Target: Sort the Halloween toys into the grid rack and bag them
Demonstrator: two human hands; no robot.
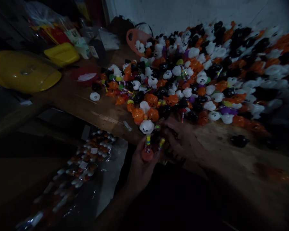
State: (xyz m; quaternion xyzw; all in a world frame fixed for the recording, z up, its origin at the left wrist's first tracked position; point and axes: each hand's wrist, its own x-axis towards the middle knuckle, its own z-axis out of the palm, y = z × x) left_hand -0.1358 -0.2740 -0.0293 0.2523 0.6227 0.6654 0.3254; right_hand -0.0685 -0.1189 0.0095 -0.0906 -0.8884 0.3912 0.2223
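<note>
Near the table's front edge, my left hand (143,166) is wrapped around small toys with clear tubes of colourful beads (148,144) and an orange base (147,154). A white skull-like head (146,126) tops one tube. My right hand (179,138) is just to the right, its fingers bent towards a dark piece with a green spot (157,127); shadow hides what they hold, if anything. Orange pumpkin pieces (137,115) lie right behind the white head.
A large pile of white, black and orange figures (197,80) covers the wooden table (86,107). At the left are a yellow rounded object (26,72) and a red dish (86,77). Below the table edge, a clear bag (79,173) holds many figures.
</note>
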